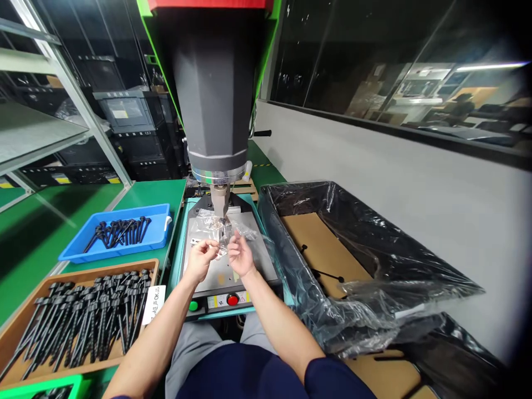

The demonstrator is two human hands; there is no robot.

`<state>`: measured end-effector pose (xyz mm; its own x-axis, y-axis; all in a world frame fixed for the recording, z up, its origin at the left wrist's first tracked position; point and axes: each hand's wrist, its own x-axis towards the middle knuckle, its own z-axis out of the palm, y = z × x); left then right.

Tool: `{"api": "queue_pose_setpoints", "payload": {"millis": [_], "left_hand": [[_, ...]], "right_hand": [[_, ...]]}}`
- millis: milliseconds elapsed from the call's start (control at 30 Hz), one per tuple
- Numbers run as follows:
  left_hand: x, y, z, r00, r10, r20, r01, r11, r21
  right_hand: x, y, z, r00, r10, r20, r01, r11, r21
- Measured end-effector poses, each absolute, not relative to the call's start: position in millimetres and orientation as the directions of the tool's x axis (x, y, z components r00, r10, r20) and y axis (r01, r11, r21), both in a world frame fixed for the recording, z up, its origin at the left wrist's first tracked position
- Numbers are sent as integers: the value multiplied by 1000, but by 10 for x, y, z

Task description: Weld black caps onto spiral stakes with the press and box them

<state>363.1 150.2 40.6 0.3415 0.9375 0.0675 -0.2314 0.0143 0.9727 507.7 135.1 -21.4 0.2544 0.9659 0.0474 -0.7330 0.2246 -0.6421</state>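
Note:
Both hands are over the metal plate (211, 280) of a press machine, just in front of its fixture. My left hand (201, 259) is closed in a pinch, its fingertips at a small, thin, shiny item (223, 250) too small to name. Close by on the right, my right hand (240, 254) has its palm turned up and fingers curled, near the other end of that item; whether it grips it is unclear. Above and behind the fingers, the machine's metal horn (220, 200) points down at the fixture (221, 227), which has clear plastic film around it.
A blue tray (155, 239) and a brown tray (153, 266) with several black stem-like parts stand on the left. A box lined with black plastic (286, 260) is at the right. Green (193, 306) and red (233, 300) buttons sit on the machine's front edge.

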Motion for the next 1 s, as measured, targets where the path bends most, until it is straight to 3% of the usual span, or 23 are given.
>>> {"api": "queue_pose_setpoints", "payload": {"millis": [67, 167, 267, 367, 533, 633, 733, 867, 1000], "left_hand": [[3638, 1513, 388, 342, 938, 62, -244, 25, 969], [3651, 1547, 398, 362, 930, 67, -271, 36, 962], [3665, 1621, 457, 361, 927, 99, -287, 9, 958], [3677, 1741, 532, 318, 940, 124, -278, -32, 960], [3666, 1883, 621, 284, 946, 157, -298, -69, 952], [3635, 1831, 614, 279, 949, 144, -336, -44, 941], [3593, 1682, 551, 275, 957, 90, -430, 39, 902], [3543, 1469, 485, 306, 952, 33, -525, 140, 839], [3512, 1414, 535, 346, 937, 54, -583, 169, 795]], "right_hand": [[5113, 1425, -166, 305, 950, 65, -531, 226, -817], [5151, 1584, -39, 524, 820, 229, -4, 272, -962], [5234, 1774, 131, 532, 727, 434, 437, 204, -876], [5314, 1949, 287, 367, 829, 422, 533, 184, -826], [5344, 2043, 383, 303, 817, 491, 510, 296, -807], [5358, 1986, 280, 305, 812, 498, 364, 384, -849], [5395, 1941, 110, 349, 863, 365, 38, 376, -926], [5417, 1986, -52, 354, 926, 133, -382, 273, -883], [5411, 2101, -125, 237, 967, -93, -541, 52, -840]]}}
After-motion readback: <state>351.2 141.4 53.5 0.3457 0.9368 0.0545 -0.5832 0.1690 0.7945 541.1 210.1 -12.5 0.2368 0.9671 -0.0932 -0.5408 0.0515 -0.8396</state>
